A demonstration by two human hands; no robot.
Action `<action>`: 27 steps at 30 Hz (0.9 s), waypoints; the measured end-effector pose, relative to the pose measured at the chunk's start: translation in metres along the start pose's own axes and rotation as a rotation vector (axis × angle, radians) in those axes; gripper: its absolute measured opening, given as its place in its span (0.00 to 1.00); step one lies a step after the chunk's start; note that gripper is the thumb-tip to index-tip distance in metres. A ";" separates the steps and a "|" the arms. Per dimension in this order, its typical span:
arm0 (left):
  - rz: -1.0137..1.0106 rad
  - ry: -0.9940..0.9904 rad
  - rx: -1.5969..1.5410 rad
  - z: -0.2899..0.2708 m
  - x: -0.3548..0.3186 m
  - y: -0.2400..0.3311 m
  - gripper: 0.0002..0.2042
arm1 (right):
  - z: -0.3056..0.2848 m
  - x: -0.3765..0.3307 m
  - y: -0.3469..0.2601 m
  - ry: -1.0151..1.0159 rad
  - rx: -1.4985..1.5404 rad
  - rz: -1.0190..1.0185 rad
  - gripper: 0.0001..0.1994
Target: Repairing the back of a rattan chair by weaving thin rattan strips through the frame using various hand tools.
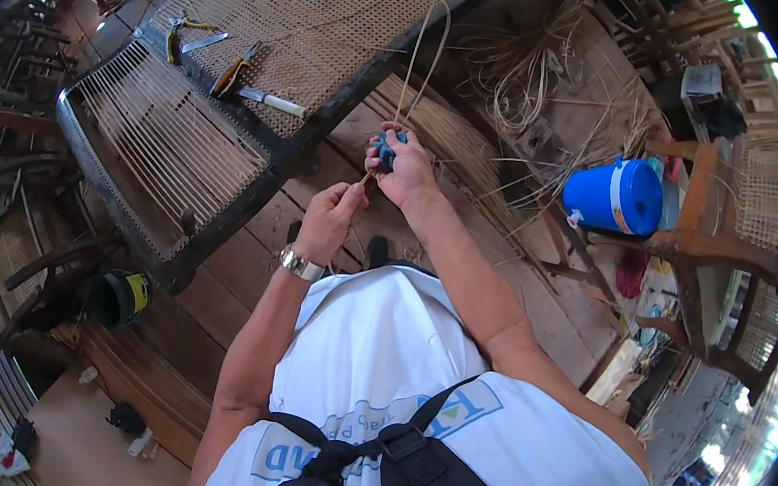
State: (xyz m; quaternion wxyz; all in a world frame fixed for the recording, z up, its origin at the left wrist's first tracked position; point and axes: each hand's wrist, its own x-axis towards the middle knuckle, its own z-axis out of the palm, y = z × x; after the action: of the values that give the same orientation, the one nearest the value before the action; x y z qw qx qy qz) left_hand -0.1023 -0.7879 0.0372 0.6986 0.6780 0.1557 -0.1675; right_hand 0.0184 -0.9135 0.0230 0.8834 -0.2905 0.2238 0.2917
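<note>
My left hand (326,220) is closed, its thumb and fingertips pinching a thin cane strand (367,178). Just above and to the right, my right hand (407,170) grips a blue cloth (386,151), folded around the same strand. From the cloth the strand rises in a tall loop and bends back over the woven cane panel (337,21). This panel belongs to a dark wooden furniture frame (325,128) ahead of me. Its nearer left section (185,138) carries parallel strands with no cross weave.
On the panel lie yellow-handled pliers (175,38), orange-handled pliers (230,79) and a white-handled tool (273,102). Loose cane strands (521,95) spread over the floor at right. A blue water jug (613,196) stands beside a wooden chair (701,197). A dark bucket (117,298) sits at left.
</note>
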 end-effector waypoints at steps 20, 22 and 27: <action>-0.745 0.704 0.190 -0.140 -0.420 -0.237 0.12 | -0.031 0.044 -0.228 -0.160 -0.229 -0.349 0.16; -0.503 0.575 0.241 -0.113 -0.343 -0.176 0.13 | -0.006 0.024 -0.162 -0.169 -0.230 -0.198 0.19; 0.096 0.475 0.337 -0.073 -0.164 -0.017 0.07 | 0.046 -0.032 -0.055 -0.412 -0.389 0.148 0.21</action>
State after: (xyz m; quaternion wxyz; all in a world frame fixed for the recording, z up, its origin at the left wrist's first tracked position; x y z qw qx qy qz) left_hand -0.2557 -0.7116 0.0928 0.5275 0.8111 0.2526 0.0056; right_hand 0.0406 -0.9329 0.0959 0.8144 -0.3718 0.0002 0.4456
